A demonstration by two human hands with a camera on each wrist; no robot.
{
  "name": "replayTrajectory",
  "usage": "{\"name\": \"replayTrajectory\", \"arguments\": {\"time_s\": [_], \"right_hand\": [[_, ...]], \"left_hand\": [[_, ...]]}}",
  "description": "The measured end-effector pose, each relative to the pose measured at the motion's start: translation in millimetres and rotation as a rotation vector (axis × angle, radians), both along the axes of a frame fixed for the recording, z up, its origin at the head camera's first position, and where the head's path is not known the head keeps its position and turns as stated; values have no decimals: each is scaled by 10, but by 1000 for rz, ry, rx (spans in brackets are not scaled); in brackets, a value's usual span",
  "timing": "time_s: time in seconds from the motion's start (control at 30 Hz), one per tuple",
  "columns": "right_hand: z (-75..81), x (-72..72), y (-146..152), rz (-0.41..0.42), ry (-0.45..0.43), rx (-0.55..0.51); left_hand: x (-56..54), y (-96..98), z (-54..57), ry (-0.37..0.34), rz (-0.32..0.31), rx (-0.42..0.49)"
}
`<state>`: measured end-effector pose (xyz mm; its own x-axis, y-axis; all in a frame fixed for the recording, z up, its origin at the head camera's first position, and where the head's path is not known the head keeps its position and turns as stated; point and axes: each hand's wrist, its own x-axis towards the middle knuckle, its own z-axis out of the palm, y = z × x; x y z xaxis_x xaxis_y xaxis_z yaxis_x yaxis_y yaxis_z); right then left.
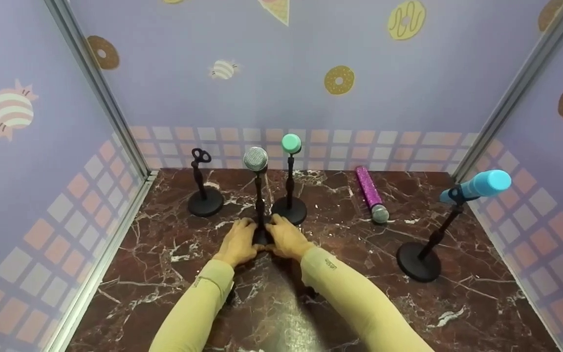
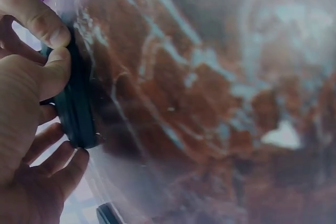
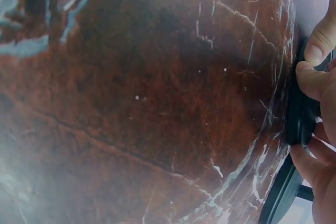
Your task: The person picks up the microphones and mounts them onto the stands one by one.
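Note:
In the head view a microphone with a silver mesh head [image 1: 255,159] sits upright on a black desk microphone stand [image 1: 259,195]. My left hand [image 1: 238,243] grips the left side of its round base [image 2: 76,103], and my right hand [image 1: 285,237] grips the right side. Both thumbs meet at the base's front edge in the wrist views, with the fingers curled along the rim. Just behind, a stand [image 1: 290,188] holds a microphone with a mint-green end [image 1: 291,143]; its base [image 3: 281,187] lies close to my right fingers.
An unloaded stand [image 1: 205,201] with a ring clip is at back left. A glittery pink microphone [image 1: 370,193] lies on the marble-patterned tabletop [image 1: 359,264]. At right, a tilted blue microphone [image 1: 482,186] rests in another stand [image 1: 419,261]. Patterned walls [image 1: 281,107] enclose three sides.

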<state>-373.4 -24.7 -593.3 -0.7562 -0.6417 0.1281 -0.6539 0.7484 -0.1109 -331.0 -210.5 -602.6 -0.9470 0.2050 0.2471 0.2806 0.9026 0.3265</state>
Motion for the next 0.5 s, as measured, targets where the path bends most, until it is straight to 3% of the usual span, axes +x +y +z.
{"name": "replayTrajectory", "arguments": {"time_s": [0.23, 0.5], "right_hand": [[91, 1, 109, 36, 10, 44], [234, -55, 411, 68, 10, -9]], "left_hand": [[-24, 1, 83, -74, 12, -32], [-35, -211, 170, -51, 105, 101]]}}
